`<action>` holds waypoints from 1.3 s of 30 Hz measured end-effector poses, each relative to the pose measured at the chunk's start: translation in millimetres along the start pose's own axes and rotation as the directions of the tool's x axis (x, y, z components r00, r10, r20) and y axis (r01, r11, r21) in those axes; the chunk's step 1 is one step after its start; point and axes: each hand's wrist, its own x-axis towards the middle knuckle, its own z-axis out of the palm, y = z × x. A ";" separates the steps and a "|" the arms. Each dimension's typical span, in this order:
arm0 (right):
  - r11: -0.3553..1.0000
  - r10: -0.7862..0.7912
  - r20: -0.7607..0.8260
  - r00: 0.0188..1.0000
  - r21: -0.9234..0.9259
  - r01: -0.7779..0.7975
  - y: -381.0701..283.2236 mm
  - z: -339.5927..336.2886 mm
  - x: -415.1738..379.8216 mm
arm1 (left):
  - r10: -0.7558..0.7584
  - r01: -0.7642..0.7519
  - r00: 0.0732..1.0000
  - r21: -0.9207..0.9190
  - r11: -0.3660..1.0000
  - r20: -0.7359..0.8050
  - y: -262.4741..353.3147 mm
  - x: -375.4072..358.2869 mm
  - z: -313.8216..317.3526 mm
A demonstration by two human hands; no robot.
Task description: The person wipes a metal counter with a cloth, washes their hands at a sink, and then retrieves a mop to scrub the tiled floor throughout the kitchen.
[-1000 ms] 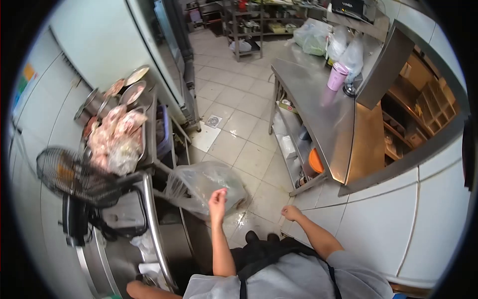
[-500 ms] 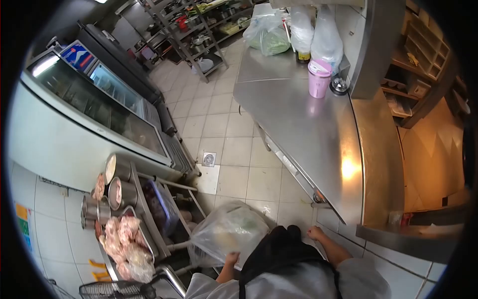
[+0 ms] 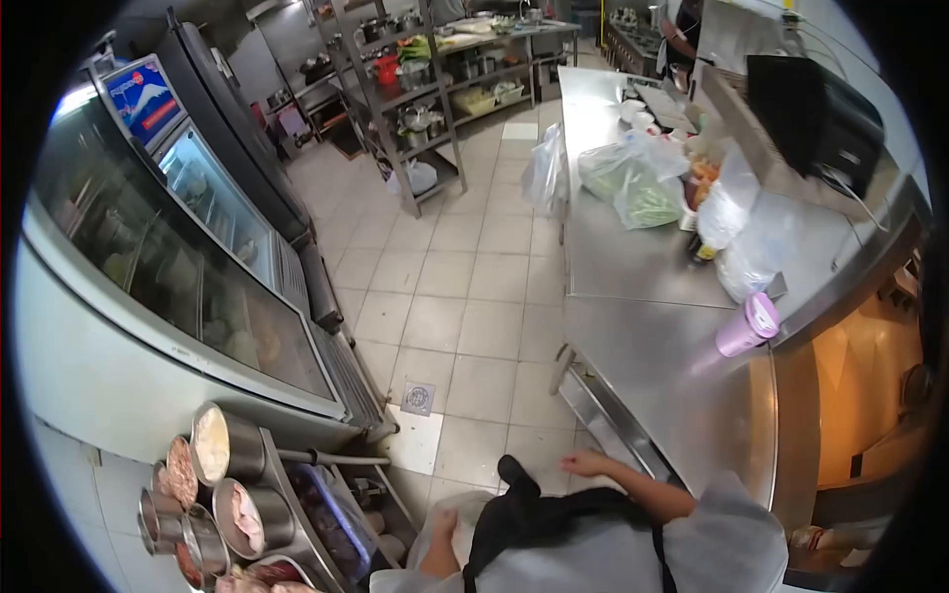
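My left hand (image 3: 445, 526) is low in front of my body, over or against a whitish clear plastic bag (image 3: 478, 507). Its fingers are too small and blurred to show whether they hold the bag. To the right of my dark shoe (image 3: 516, 476) my right hand (image 3: 585, 463) is in the air over the floor, fingers loosely stretched leftward with nothing visible in them. The nearest thing to it is the steel counter (image 3: 643, 346) on the right. A black apron (image 3: 554, 534) covers my front.
Left stand a rack with metal pots (image 3: 229, 445) of raw meat and a glass-door fridge (image 3: 188, 267). Bagged greens (image 3: 647, 198) and a pink lidded cup (image 3: 748, 326) stand on the counter. A steel shelf (image 3: 395, 99) is ahead; another person (image 3: 680, 40) stands far right.
My view has tilted up and moved forward, bringing more of the counter into sight. My right hand has shifted left and reaches farther ahead. Most of the plastic bag is now hidden by my body.
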 end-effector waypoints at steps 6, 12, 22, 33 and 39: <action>0.932 0.059 -0.110 0.992 0.363 -0.015 -134.8 -138.3 81.6 | 0.373 -0.394 0.918 -0.447 0.803 -0.138 246.4 127.8 -85.5; 0.906 0.026 -0.344 0.939 0.404 0.123 -123.5 -216.1 185.1 | 0.473 -0.470 0.881 -0.171 0.866 -0.020 325.4 210.4 -143.4; 0.977 -0.127 -0.322 0.938 0.120 0.174 -147.7 -357.8 400.0 | 0.087 -0.099 0.993 0.164 0.982 0.082 256.1 237.8 -213.3; 0.988 0.151 -0.283 0.947 0.077 -0.134 -91.9 -489.5 575.1 | 0.167 -0.215 0.966 0.255 0.943 0.195 456.4 448.1 -298.4; 0.626 0.776 -0.450 0.443 0.638 -0.449 93.5 -452.9 577.6 | 0.178 -0.164 0.981 -0.159 0.973 0.078 717.5 617.5 -348.6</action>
